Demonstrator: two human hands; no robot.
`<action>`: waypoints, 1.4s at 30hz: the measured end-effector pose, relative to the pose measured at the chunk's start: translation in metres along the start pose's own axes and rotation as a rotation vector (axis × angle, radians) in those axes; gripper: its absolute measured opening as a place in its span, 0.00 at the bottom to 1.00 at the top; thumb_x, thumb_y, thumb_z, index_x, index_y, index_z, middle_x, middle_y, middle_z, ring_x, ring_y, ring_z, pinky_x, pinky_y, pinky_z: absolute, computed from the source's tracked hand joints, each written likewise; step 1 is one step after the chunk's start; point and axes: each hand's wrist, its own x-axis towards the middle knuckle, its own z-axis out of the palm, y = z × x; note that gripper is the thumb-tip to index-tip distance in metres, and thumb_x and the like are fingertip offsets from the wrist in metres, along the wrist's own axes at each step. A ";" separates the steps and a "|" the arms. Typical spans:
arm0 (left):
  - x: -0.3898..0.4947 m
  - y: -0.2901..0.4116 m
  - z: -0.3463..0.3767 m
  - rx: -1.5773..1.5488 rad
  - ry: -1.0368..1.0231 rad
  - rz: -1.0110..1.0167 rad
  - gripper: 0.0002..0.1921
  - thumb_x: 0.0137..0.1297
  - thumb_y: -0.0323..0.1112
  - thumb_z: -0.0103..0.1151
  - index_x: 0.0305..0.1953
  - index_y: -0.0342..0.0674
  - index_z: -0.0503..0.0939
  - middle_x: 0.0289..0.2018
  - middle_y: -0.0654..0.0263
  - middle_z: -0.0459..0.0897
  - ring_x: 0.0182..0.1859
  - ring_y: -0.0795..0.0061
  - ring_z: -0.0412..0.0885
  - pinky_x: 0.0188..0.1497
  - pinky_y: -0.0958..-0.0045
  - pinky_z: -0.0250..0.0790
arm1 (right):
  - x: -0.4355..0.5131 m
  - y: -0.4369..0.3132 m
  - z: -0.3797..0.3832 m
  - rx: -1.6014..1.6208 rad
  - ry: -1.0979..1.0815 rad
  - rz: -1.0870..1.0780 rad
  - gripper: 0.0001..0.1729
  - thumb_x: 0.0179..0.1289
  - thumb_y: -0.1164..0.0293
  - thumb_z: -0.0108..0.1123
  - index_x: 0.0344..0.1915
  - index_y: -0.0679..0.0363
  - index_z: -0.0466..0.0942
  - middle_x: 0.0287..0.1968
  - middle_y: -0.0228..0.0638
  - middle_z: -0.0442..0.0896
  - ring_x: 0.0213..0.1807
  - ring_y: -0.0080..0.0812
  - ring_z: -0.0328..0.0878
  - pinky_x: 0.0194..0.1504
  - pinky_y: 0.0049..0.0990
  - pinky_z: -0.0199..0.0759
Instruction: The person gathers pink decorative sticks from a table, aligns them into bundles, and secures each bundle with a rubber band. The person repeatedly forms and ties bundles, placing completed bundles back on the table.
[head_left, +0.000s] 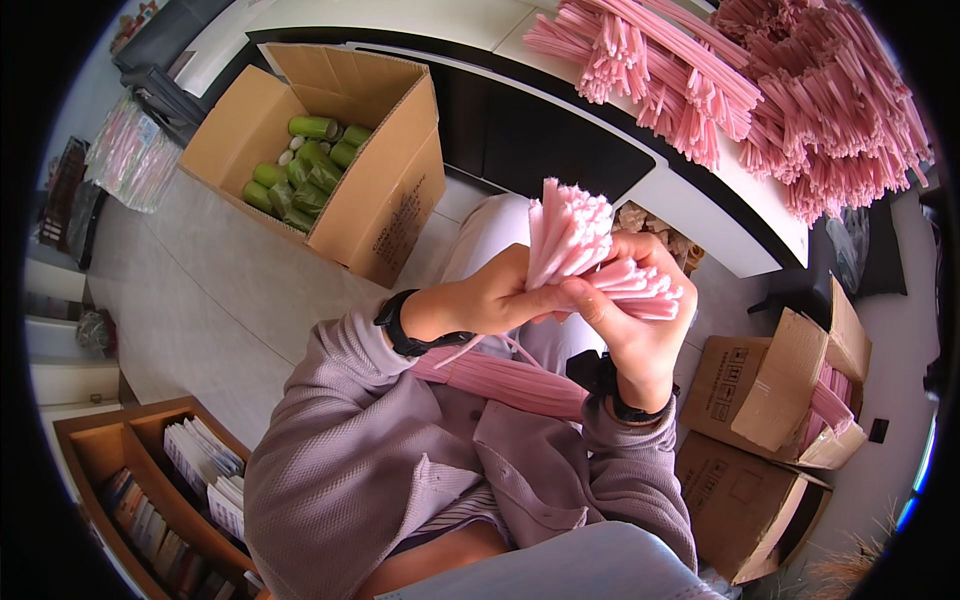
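My left hand (499, 292) and my right hand (637, 315) meet in front of my lap, thumbs close together. Between them they grip a bunch of pink fuzzy stems (571, 232), like pipe cleaners, whose upper ends fan out in one cluster. A second cluster of pink ends (637, 289) pokes out over the right palm. Whether both clusters belong to one folded bunch, I cannot tell. Beneath the wrists, a long bundle of straight pink stems (510, 381) lies across my lap, with a loose stem or two above it.
An open cardboard box (405, 187) holds several green rolls (311, 126). Many pink stem bunches (832, 112) hang over the white cabinet top at upper right. Cardboard boxes (727, 382) stand at right, one with pink bundles. A wooden bookshelf (127, 442) is at lower left.
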 end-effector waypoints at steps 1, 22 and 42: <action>0.000 0.000 0.000 0.001 0.003 0.000 0.17 0.66 0.46 0.48 0.29 0.37 0.74 0.17 0.71 0.71 0.20 0.84 0.67 0.21 0.81 0.57 | 0.002 0.002 -0.001 -0.022 -0.012 -0.053 0.10 0.46 0.83 0.65 0.30 0.67 0.73 0.29 0.33 0.76 0.31 0.21 0.74 0.32 0.19 0.68; 0.001 -0.002 0.002 0.004 0.034 -0.040 0.14 0.64 0.42 0.52 0.29 0.37 0.74 0.18 0.70 0.73 0.21 0.83 0.69 0.22 0.80 0.59 | -0.002 0.002 0.000 0.009 0.037 -0.009 0.12 0.45 0.83 0.66 0.32 0.67 0.74 0.29 0.34 0.77 0.31 0.21 0.73 0.33 0.19 0.69; 0.003 -0.008 -0.001 0.186 0.067 0.130 0.15 0.56 0.38 0.62 0.40 0.36 0.73 0.27 0.64 0.78 0.29 0.76 0.75 0.32 0.76 0.65 | -0.001 0.010 -0.004 -0.087 0.045 0.019 0.10 0.46 0.80 0.65 0.30 0.66 0.74 0.29 0.29 0.75 0.32 0.16 0.70 0.35 0.17 0.65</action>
